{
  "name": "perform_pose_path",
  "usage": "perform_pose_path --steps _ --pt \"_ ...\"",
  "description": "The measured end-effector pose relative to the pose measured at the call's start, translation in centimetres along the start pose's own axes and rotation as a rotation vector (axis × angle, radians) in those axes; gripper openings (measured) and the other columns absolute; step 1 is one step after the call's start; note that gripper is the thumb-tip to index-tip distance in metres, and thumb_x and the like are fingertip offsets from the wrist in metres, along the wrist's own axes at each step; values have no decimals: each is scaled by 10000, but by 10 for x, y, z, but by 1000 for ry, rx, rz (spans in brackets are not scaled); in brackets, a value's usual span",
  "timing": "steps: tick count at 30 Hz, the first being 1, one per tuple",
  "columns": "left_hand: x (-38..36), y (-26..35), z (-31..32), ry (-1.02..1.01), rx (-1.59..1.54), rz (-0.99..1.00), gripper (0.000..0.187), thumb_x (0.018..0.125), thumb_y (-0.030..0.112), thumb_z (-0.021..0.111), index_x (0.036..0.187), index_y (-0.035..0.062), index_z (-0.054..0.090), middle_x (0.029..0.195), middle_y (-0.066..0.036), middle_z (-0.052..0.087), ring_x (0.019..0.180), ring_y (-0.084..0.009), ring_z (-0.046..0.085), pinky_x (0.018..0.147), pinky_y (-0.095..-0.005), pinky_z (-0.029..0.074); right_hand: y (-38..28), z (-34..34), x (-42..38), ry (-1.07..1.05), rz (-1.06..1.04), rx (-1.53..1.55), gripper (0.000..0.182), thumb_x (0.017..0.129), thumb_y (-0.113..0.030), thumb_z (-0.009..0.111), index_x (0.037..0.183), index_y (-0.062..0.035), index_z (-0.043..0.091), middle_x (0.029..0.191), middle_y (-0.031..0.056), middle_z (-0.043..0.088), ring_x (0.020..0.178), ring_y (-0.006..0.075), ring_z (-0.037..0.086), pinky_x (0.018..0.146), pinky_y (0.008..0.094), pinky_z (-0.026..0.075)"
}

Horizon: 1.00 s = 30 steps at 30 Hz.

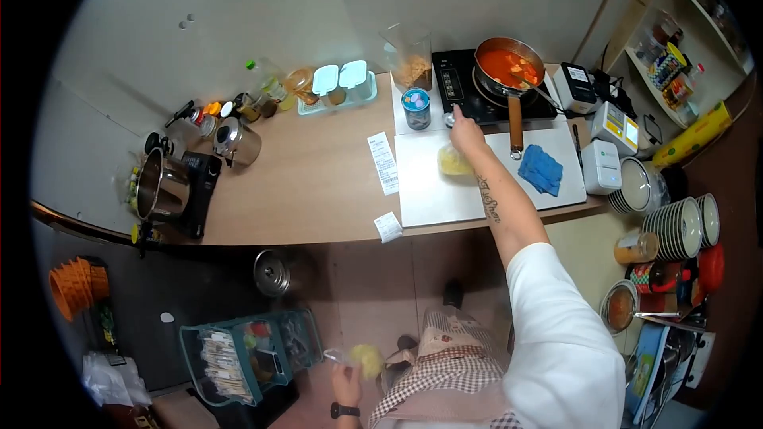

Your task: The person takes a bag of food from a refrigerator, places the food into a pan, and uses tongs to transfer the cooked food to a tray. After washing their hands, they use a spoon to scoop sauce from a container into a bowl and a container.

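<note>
My right hand reaches to the front left of the black cooktop. Its index finger is stretched out onto the control panel, beside a silvery round knob. On the cooktop, a pan holds red sauce with pale pieces, and a spoon rests in it. Partly behind my right wrist, a clear bag of yellow food lies on the white board. Low down, away from the counter, my left hand is closed on a clear plastic bag with pale yellow contents.
A blue cloth lies right of the pan handle. Left of the cooktop stands a lidded jar; receipts lie on the counter. A steel pot stands far left. Stacked bowls are at right, a teal basket below.
</note>
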<state>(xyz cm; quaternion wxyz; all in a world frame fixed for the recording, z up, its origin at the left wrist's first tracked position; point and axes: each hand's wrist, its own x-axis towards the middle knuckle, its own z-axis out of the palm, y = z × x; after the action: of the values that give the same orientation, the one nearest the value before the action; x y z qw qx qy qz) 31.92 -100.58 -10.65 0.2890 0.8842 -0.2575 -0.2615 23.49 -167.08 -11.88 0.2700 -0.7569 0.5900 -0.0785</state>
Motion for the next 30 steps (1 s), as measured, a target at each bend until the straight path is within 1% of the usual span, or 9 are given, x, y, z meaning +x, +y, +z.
perform_pose_path --steps 1,6,11,13,16,21,24,28,30 --pt "-4 -1 3 0 -14 -64 265 865 220 730 937 -23 649 838 -137 594 750 -286 591 696 -378 466 0 0 7 -10 26 -22 675 892 -92 553 1534 -146 348 1209 303 637 1132 413 636 983 463 502" --pt "-27 -6 26 68 -59 -174 254 872 214 723 948 -19 654 847 -128 606 750 -258 600 693 -369 469 -17 -30 16 -167 62 -180 689 892 -175 586 1531 -80 346 1303 266 611 1194 377 617 1028 424 487" --pt "-38 -14 44 151 -65 -169 276 837 189 747 850 -47 604 779 -111 558 651 -192 558 606 -324 449 -41 -33 82 101 -24 -221 501 928 -185 524 1411 -57 489 1348 212 569 1243 365 561 1022 458 471" --pt "-47 -22 50 156 -20 -270 286 824 195 758 851 -48 609 777 -108 553 645 -194 557 595 -328 448 -52 -35 109 176 -72 -217 439 963 -169 465 1385 -63 519 1343 218 565 1256 366 547 1011 476 466" --pt "-56 -21 60 180 -56 -341 295 813 198 769 829 -46 604 781 -99 552 634 -188 556 578 -329 446 -51 -28 148 108 -65 -353 441 990 -203 445 1415 -108 512 1355 205 559 1261 371 542 986 483 481" --pt "-77 -29 64 138 -122 -387 306 810 196 768 792 -41 575 790 -89 572 635 -178 561 568 -325 445 -46 -14 169 96 -59 -419 454 955 -206 510 1390 -77 523 1328 244 560 1204 375 585 938 478 511" --pt "-80 -39 69 178 -51 -410 296 812 192 765 801 -39 580 772 -94 580 640 -174 565 568 -320 445 -45 -18 115 170 -21 -126 470 931 -220 532 1377 -73 529 1327 252 556 1197 383 584 945 480 503" --pt "-56 -17 57 110 -14 -330 298 824 195 760 796 -39 577 753 -97 560 626 -173 552 575 -323 448 -21 -34 -39 108 -190 -335 540 870 -282 612 1359 -66 541 1286 223 580 1141 394 597 963 502 481" --pt "-39 16 53 164 -134 -216 299 828 196 758 792 -39 578 757 -103 552 619 -174 544 582 -327 451 18 -15 -82 93 -123 -405 451 863 -208 609 1293 -75 576 1266 210 589 1124 386 602 928 494 499"
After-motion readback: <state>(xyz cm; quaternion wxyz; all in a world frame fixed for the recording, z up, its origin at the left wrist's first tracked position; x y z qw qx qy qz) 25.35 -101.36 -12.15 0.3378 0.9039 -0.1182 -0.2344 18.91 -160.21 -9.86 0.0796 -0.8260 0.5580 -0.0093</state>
